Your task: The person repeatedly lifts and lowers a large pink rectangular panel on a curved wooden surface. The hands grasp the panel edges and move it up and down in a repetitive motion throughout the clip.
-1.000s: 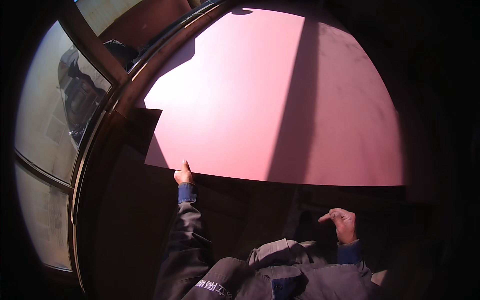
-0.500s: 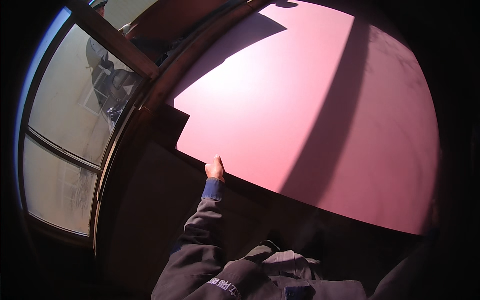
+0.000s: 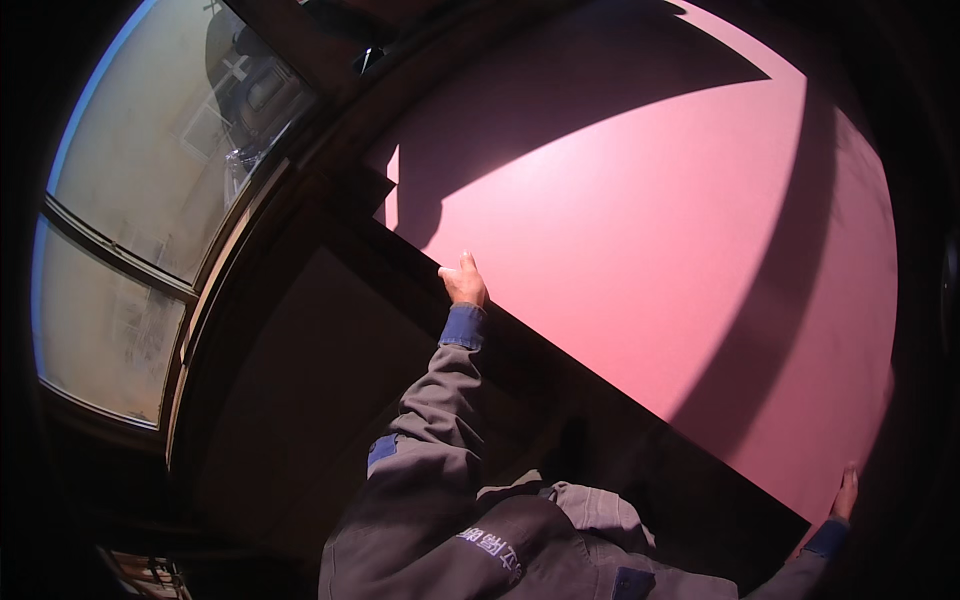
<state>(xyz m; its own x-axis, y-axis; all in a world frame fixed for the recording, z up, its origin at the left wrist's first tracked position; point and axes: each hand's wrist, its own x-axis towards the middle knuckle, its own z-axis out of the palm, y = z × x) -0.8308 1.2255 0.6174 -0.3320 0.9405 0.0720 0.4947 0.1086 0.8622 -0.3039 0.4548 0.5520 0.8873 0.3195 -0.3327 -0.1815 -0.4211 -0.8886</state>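
Observation:
A large, flat pink panel [image 3: 640, 270] fills the middle and right of the view, crossed by dark shadows. My left hand [image 3: 465, 281] is closed over its near edge toward the left corner, thumb up on the pink face and the other fingers partly out of sight. At the panel's right edge, low in the view, my right hand [image 3: 846, 494] has its fingers laid along the rim and appears to grip it. Part of that hand is hidden by the panel or lost in shade. Both arms wear grey sleeves with blue cuffs.
A framed glass window [image 3: 150, 180] stands on the left, with a reflection in its upper pane. Dark framing [image 3: 245, 215] runs along beside it, close to the panel's left corner. Deep shade covers the space under the panel's near edge.
The panel and my left hand now sit farther right in view, and the near edge slants more steeply. A broad shadow covers more of the far part. My right hand has come into sight.

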